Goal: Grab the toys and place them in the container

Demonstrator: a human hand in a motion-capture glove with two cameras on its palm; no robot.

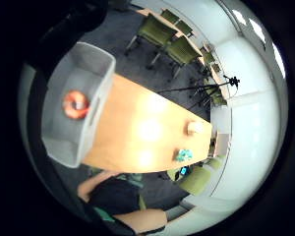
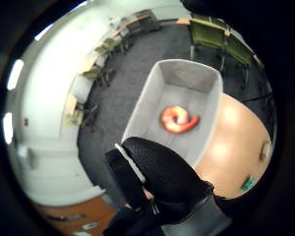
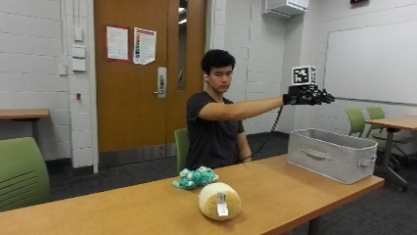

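White block walls and a wooden door stand behind your long wooden bench. Working left to right in the outside view: a teal crumpled soft toy lies near the bench's far edge, and just beside it, nearer the camera, sits a cream rounded plush toy with a white tag. Both rest well apart from the grey fabric container with handle slots at the right end of the bench. One orange curled toy already lies on the container's floor, as both palm views show. Your black-gloved right hand hangs in the air above the container, arm stretched out, fingers spread and holding nothing. The two remaining toys lie back along the bench's long axis from that hand, toward your seat and beyond it, so I judge your next reach must sweep away from the container and down to the teal toy or the cream one.
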